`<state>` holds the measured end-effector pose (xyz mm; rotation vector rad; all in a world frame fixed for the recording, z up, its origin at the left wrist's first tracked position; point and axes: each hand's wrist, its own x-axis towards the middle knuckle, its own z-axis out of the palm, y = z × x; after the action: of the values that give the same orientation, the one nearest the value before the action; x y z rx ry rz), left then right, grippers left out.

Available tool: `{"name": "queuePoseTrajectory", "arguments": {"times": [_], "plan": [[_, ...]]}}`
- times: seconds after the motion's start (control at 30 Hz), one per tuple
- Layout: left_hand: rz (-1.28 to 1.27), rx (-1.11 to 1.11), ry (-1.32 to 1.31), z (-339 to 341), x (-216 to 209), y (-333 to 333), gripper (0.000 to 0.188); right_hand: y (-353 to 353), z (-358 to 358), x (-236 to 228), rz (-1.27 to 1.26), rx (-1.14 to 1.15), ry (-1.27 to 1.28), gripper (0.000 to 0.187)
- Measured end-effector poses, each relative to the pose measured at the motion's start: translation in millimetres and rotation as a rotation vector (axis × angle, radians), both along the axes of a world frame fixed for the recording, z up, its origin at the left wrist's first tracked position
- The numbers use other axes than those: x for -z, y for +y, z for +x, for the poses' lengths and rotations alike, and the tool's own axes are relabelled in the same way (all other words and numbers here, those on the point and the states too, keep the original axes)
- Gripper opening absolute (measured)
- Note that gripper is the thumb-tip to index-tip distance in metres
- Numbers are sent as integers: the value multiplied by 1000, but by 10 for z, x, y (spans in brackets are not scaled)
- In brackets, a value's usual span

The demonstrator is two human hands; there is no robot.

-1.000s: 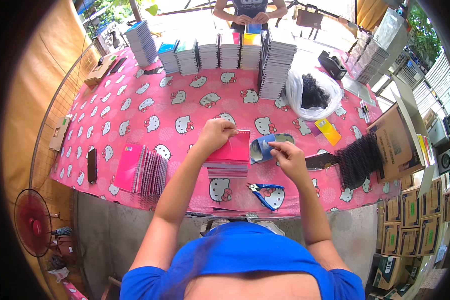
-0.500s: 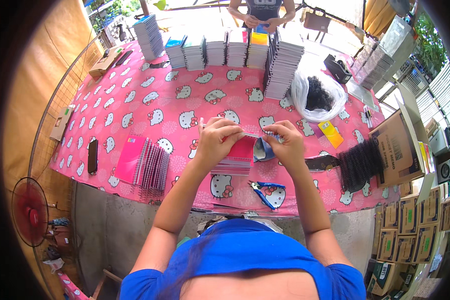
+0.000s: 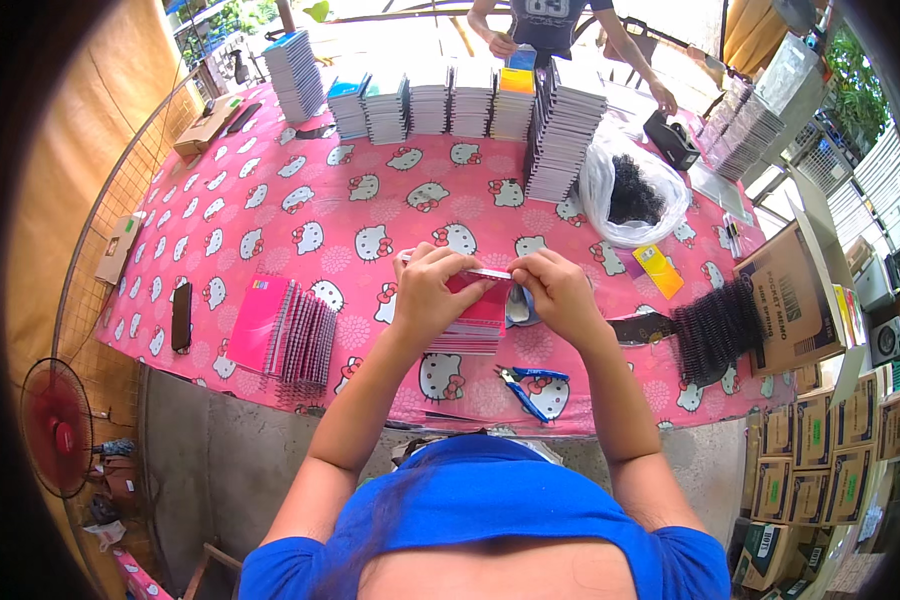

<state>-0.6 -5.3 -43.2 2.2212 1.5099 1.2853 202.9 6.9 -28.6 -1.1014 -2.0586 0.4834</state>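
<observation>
My left hand (image 3: 432, 290) is closed on a thin pink notebook (image 3: 490, 274), tilted so that its pale upper edge faces me. At the right end of that edge my right hand (image 3: 555, 295) pinches with thumb and forefinger; what lies between these fingertips is too small to make out. Directly below, a stack of pink notebooks (image 3: 467, 338) lies on the table, partly covered by my left hand. Beside the stack, under my right hand, a small blue-grey item (image 3: 519, 308) is half hidden. Blue-handled cutters (image 3: 535, 391) lie spread near the table's front edge.
Pink spiral notebooks (image 3: 280, 335) lie fanned at left, near a dark phone (image 3: 182, 316). Black spiral coils (image 3: 718, 332) lean by a cardboard box (image 3: 792, 290). Tall notebook stacks (image 3: 564, 130) line the back, with a white plastic bag (image 3: 610, 222) and a co-worker's hand (image 3: 662, 97) beyond.
My right hand has moved slightly left, up against the notebook's end. Across the table, the co-worker has parted their hands and reaches one toward the black tape dispenser.
</observation>
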Motion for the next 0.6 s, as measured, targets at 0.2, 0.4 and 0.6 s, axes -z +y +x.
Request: {"name": "queuePoseTrajectory", "arguments": {"times": [0.2,0.4,0.6], "plan": [[33,21,1,-11,34,21,21,-79,-99,-95,111,22,-95,18],[48,40,29,-68,21,14,23,80,7,-49,-138,22,-30,17],[-1,72,-78,-13,-49,40,30,498,1053,1189,103,35,-477,34]]}}
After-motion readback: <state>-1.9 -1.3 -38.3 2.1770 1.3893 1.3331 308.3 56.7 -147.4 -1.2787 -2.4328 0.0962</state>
